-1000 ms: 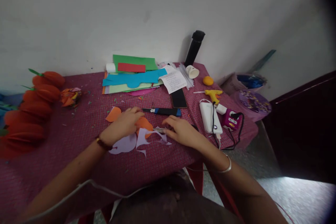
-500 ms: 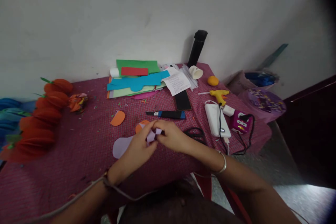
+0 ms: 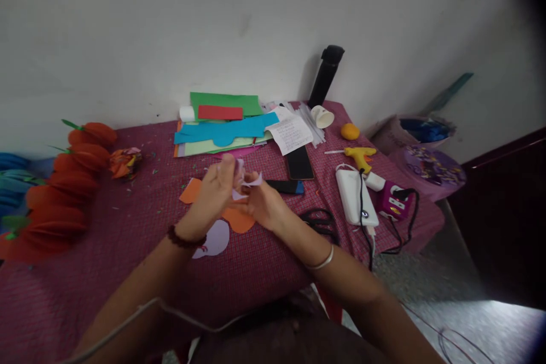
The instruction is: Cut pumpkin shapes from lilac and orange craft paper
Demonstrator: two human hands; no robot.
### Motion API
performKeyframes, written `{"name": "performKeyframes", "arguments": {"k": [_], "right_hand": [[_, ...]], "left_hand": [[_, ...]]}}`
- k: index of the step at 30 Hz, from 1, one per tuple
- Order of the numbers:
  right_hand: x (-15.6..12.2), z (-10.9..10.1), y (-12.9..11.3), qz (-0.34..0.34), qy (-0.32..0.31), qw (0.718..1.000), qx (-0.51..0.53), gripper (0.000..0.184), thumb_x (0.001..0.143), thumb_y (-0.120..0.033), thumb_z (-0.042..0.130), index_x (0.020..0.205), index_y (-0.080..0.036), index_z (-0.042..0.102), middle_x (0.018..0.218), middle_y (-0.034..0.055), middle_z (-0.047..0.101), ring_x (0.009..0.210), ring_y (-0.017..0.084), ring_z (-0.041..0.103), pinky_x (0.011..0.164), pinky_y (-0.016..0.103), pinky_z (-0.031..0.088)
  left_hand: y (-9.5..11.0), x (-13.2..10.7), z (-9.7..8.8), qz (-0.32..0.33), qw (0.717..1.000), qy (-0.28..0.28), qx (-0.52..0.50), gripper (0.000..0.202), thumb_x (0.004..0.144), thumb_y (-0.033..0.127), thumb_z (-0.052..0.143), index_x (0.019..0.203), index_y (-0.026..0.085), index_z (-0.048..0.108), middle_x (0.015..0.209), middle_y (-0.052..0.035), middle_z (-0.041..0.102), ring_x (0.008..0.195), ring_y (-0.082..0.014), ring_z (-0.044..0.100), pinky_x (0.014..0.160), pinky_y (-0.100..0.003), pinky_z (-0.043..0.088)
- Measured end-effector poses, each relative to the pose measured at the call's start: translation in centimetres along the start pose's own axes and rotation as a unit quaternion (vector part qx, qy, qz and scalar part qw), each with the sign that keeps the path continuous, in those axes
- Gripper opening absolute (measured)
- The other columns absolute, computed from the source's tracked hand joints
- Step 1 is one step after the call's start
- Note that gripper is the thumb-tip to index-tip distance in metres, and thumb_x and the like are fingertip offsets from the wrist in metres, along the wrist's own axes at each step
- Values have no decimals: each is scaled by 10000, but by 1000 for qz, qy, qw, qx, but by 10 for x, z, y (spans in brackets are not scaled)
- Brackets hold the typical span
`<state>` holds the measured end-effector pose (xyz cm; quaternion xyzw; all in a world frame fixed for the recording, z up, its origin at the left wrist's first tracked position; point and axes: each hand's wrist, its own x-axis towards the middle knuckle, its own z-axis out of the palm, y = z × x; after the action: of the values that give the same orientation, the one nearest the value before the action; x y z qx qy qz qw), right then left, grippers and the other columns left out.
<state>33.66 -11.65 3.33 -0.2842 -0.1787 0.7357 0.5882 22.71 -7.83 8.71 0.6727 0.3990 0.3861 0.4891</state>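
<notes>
My left hand and my right hand are close together above the middle of the table. Curled lilac paper shows between them, with both hands closed on it. Motion blurs the fingertips, and part of the paper is hidden behind them. Below my hands lie a rounded lilac paper cutout and an orange paper cutout. Another orange paper piece rests beside my left wrist. Right of my right hand is a blue and black box cutter, its blade end covered by the hand.
Coloured sheets, a written note and a phone lie farther back. Scissors, a power bank and a yellow glue gun are at right. Orange paper pumpkins stand left; a black bottle stands behind.
Both hands have risen away from me with the lilac paper, which now looks more unfurled. More of the lilac and orange cutouts below shows, while the cutter's blade has become covered.
</notes>
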Motion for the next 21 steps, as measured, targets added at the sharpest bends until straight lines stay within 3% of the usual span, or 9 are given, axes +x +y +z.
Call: {"name": "performKeyframes", "arguments": {"k": [4,6,8,11,14,16,18,21], "right_hand": [[1,-5,2,37,7,999,39,351,907,-545,413,926,-231,567,804,9,647,790,175,629,727,332,533],[0,-10,-7,7,4,1000,25,406,891,-581,391,991,-237,583,909,31,678,898,199,637,787,371,527],[-2,-17,-17,-42,7,999,29,383,879,-557,419,1038,-252,587,993,29,687,962,202,634,847,403,511],[-2,-29,-27,-77,42,995,52,226,855,-417,510,989,-262,604,874,-8,686,879,170,648,885,399,497],[3,-38,-28,-98,80,992,18,139,808,-332,556,919,-266,610,664,-48,591,718,143,624,880,365,502],[7,-42,-26,-116,99,988,-28,144,789,-339,545,904,-276,603,631,-50,549,686,148,607,881,368,505],[9,-43,-23,-127,108,984,-57,156,773,-336,520,903,-284,589,660,-38,562,714,161,614,903,384,500],[7,-42,-18,-110,73,990,-51,165,772,-333,492,901,-272,575,804,-4,630,879,166,637,982,384,460]], "left_hand": [[-6,4,29,50,979,-36,196,434,953,405,321,603,208,486,653,-51,537,647,-189,531,629,-342,429],[-7,1,45,87,936,-53,338,379,933,329,359,635,188,545,732,-91,596,716,-218,570,698,-379,445],[-7,-5,58,113,897,-86,419,344,917,312,394,695,158,607,791,-129,640,755,-239,600,712,-388,456],[-8,-13,72,120,874,-131,453,350,938,318,367,836,138,650,802,-135,671,693,-218,622,642,-346,473],[-10,-14,79,106,863,-120,479,327,946,318,355,1029,142,618,847,-138,672,676,-222,636,589,-328,480],[-11,-13,82,118,870,-98,469,320,937,275,360,1116,134,584,866,-145,671,680,-240,640,567,-339,483],[-13,-9,84,153,879,-73,446,309,911,205,369,1102,129,599,846,-135,672,677,-244,632,568,-346,493],[-13,-2,81,205,876,-27,435,364,890,115,304,839,161,662,747,-92,642,702,-208,608,611,-304,509]]}}
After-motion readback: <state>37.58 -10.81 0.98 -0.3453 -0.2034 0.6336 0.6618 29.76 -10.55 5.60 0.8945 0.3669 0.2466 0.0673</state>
